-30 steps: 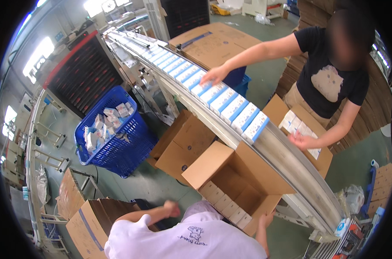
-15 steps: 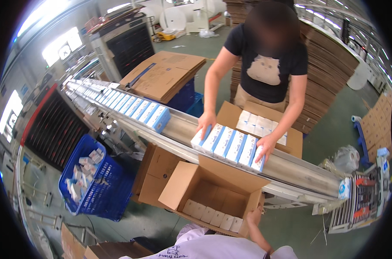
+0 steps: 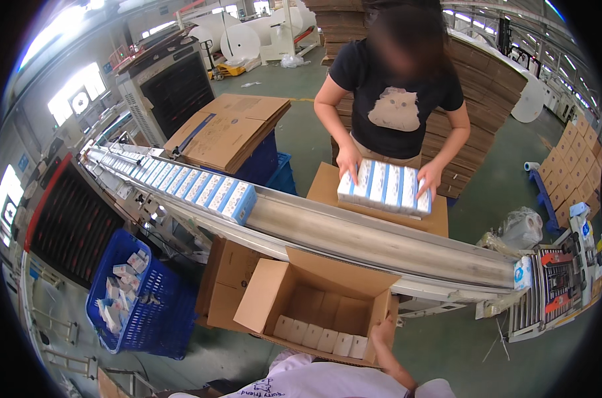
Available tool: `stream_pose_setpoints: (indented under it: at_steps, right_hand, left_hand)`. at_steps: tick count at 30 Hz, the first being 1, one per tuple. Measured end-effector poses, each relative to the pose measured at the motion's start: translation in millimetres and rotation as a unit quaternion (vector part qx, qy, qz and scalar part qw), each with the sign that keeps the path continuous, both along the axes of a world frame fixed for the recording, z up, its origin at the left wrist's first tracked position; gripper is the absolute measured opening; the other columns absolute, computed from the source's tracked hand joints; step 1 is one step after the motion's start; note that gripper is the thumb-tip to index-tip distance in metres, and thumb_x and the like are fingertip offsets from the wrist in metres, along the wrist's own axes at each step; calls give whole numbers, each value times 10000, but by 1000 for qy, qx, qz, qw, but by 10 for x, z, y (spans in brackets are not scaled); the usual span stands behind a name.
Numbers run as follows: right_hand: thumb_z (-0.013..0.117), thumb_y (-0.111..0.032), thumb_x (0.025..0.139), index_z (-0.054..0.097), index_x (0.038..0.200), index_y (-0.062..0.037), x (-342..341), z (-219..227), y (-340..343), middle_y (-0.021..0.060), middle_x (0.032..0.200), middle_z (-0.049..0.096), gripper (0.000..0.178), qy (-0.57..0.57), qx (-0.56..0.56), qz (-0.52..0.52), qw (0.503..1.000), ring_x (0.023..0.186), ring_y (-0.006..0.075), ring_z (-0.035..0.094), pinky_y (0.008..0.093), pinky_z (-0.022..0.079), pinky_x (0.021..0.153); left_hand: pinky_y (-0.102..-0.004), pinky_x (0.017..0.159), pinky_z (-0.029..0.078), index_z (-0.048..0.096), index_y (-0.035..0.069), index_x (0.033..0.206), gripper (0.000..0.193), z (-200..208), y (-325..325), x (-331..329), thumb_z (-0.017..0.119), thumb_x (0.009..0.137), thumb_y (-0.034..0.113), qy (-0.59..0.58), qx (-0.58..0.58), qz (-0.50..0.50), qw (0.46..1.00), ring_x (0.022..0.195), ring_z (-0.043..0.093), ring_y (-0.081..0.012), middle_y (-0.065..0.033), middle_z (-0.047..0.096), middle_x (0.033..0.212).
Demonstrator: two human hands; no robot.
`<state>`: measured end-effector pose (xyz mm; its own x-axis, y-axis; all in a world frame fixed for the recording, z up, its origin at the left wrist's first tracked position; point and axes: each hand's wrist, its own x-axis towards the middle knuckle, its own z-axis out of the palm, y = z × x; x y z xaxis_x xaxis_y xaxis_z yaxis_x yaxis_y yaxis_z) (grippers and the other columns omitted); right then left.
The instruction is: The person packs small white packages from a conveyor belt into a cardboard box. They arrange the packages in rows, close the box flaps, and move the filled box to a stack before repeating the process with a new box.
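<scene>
Just in front of me stands an open cardboard box (image 3: 337, 270), its flaps raised. A row of small white packs (image 3: 321, 338) lies in it along the side nearest me. My right hand (image 3: 382, 330) grips the box's right-hand wall at the edge; part of the fingers is hidden against the cardboard. My left hand is out of sight. Across the conveyor (image 3: 354, 242), a co-worker's two hands squeeze a row of blue-and-white tissue packs (image 3: 386, 187) from both ends, above another cardboard box (image 3: 440, 215).
More tissue packs (image 3: 211, 194) stand in line on the conveyor's left part. A blue basket (image 3: 161, 312) with loose packs is on the floor at left. Flattened cartons (image 3: 231, 126) lie beyond the belt. A roller machine (image 3: 550, 292) stands at the conveyor's right end.
The co-worker has lifted the row of tissue packs off the conveyor and moved it away from me, over the far box. My right hand stays on the near box. The view has shifted slightly.
</scene>
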<state>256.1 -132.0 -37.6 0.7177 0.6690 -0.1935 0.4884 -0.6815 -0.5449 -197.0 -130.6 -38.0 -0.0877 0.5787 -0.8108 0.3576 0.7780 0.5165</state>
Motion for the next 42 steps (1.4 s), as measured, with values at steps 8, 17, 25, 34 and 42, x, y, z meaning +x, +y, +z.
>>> stream_pose_setpoints:
  at_steps: [8,17,25,34,42]
  right_hand:
    - [519,-42,752,409,1254,-50,63,-249,-33,228,1009,597,514,-30,59,3,998,924,390,580,447,465,777]
    - [516,-42,758,408,1249,-40,56,-171,-8,240,1010,592,504,-19,0,8,1000,933,390,575,442,457,807]
    - [484,-7,750,425,1222,-16,29,-14,-7,241,1020,582,476,0,11,9,1000,958,393,557,430,444,822]
    - [454,17,754,423,1220,-2,4,54,-2,246,1043,567,467,31,38,4,999,986,397,538,425,431,836]
    - [491,-18,768,416,1223,-1,48,142,7,251,1037,572,462,25,48,2,999,971,399,549,442,432,830]
  left_hand:
    - [-357,569,512,647,-3,822,223,35,-35,-67,589,779,208,2,-8,-6,1000,648,633,-202,-109,654,755]
    - [-349,562,510,647,7,813,204,62,-169,-153,585,773,198,8,-21,-1,1000,638,632,-198,-108,652,742]
    - [-342,555,507,648,15,804,188,90,-272,-221,582,769,188,11,-30,5,999,630,631,-195,-107,650,731]
    - [-334,548,505,648,25,794,170,118,-390,-305,578,764,177,21,-46,2,999,621,630,-191,-106,648,718]
    - [-326,542,502,648,33,786,156,83,-530,-358,575,759,168,23,-55,-21,998,612,629,-188,-105,646,706]
